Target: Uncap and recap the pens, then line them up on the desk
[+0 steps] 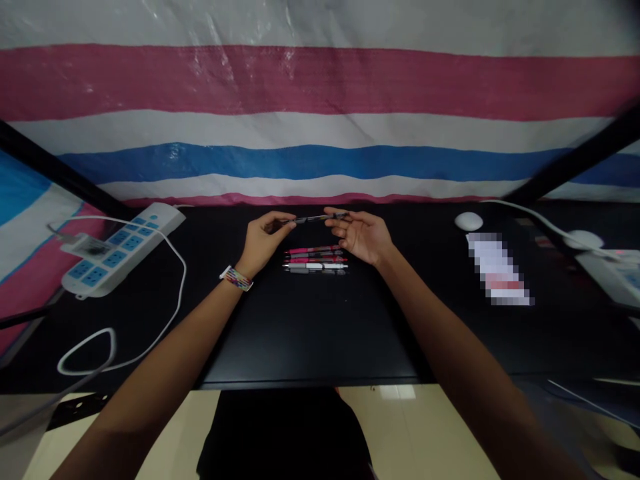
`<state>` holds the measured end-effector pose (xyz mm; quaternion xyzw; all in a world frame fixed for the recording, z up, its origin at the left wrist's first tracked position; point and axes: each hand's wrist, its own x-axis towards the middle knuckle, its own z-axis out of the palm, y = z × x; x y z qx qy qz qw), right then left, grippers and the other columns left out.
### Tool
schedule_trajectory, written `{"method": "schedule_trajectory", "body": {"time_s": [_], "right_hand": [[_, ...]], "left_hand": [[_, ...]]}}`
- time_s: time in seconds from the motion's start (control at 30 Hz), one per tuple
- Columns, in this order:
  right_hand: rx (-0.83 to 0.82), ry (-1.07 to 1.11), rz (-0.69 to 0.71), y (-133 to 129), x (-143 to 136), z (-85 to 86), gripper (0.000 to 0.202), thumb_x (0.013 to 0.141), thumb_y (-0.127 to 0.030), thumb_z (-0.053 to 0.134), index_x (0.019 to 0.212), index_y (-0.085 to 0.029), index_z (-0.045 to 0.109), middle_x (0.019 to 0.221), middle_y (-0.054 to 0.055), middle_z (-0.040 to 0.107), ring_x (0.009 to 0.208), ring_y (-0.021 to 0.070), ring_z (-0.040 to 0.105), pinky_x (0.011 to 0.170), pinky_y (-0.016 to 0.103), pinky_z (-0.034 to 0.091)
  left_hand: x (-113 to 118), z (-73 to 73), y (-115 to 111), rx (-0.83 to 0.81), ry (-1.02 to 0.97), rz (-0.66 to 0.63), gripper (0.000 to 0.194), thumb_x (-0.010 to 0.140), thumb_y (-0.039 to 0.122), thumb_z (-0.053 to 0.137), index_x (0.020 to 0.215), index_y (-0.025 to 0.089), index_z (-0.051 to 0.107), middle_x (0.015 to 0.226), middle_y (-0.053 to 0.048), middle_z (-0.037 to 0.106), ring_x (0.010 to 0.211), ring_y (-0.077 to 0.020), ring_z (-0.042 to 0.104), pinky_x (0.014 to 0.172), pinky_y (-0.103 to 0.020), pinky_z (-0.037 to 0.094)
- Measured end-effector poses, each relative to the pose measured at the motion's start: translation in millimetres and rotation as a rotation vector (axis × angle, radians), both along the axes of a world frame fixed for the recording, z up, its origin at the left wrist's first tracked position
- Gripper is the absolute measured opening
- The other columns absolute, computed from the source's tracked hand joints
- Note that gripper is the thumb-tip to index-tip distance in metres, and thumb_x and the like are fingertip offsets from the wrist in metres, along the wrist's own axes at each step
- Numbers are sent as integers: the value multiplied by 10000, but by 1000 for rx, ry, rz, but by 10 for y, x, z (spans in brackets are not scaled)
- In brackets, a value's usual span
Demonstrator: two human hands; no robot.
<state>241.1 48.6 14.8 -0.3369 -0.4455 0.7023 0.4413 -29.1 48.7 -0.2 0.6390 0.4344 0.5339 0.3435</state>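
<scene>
A dark pen (314, 219) with a clear middle section is held level between my two hands, above the black table (320, 333). My left hand (264, 241) pinches its left end between thumb and fingertips. At its right end, my right hand (364, 235) grips it between thumb and index finger, the other fingers loosely curled below. Just nearer to me, several pens lie side by side in a row: pink-red ones (313, 250) at the back, a white pen (316, 266) and a dark grey pen (313, 271) in front.
A white power strip (123, 250) with blue sockets and a looping white cable (181, 287) lies on the left. To the right are a white mouse-like object (469, 221), a blurred-out paper (499, 270) and another power strip (613, 267). A striped sheet (320, 87) hangs behind.
</scene>
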Motion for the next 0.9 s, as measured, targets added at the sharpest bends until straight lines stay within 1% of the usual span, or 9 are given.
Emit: {"method": "schedule_trajectory", "body": {"time_s": [0.17, 0.37, 0.47, 0.57, 0.7, 0.77, 0.9], "right_hand": [[-40, 47, -43, 31, 6, -37, 348, 917, -355, 690, 1204, -192, 799, 1071, 124, 818, 822, 199, 722, 634, 291, 618], [-83, 34, -71, 17, -21, -14, 373, 957, -352, 647, 1253, -178, 792, 1153, 146, 821, 871, 218, 744, 618, 289, 629], [-65, 32, -69, 20, -22, -38, 346, 958, -340, 663, 1244, -186, 784, 1132, 137, 822, 872, 215, 751, 642, 292, 643], [-83, 83, -51, 29, -17, -53, 329, 966, -301, 660, 1250, -175, 768, 1093, 128, 826, 843, 197, 752, 649, 269, 646], [-219, 237, 1, 2, -21, 14, 452, 988, -255, 549, 1392, -120, 699, 1107, 129, 832, 768, 166, 734, 588, 222, 633], [-271, 277, -2, -27, -29, 63, 526, 990, -238, 500, 1473, -102, 657, 1129, 136, 836, 744, 164, 728, 559, 213, 622], [-279, 274, -46, -60, -45, 98, 590, 976, -245, 488, 1531, -107, 635, 1146, 145, 840, 768, 171, 740, 550, 203, 609]], "left_hand": [[45, -12, -25, -47, -57, -21, 247, 873, 379, 884, 1048, 209, 844, 997, -69, 847, 907, -215, 778, 872, -374, 638], [50, -20, -25, -51, -85, -54, 241, 881, 355, 881, 1062, 206, 823, 924, -57, 826, 865, -206, 775, 844, -366, 642], [48, -25, -20, -43, -99, -51, 237, 873, 331, 883, 1060, 199, 821, 911, -55, 821, 858, -202, 774, 834, -358, 638], [53, -23, -23, -39, -103, -48, 251, 858, 333, 891, 1056, 196, 819, 911, -52, 817, 853, -195, 771, 830, -347, 635], [57, -19, -21, -48, -117, -45, 289, 844, 358, 901, 1055, 182, 813, 913, -53, 814, 868, -199, 777, 851, -346, 638], [58, -21, -17, -42, -133, -45, 278, 839, 341, 902, 1051, 182, 815, 908, -53, 813, 860, -197, 778, 842, -341, 638], [68, -21, -25, -33, -143, -50, 225, 854, 282, 888, 1048, 193, 818, 908, -50, 813, 849, -185, 776, 835, -334, 643]]}}
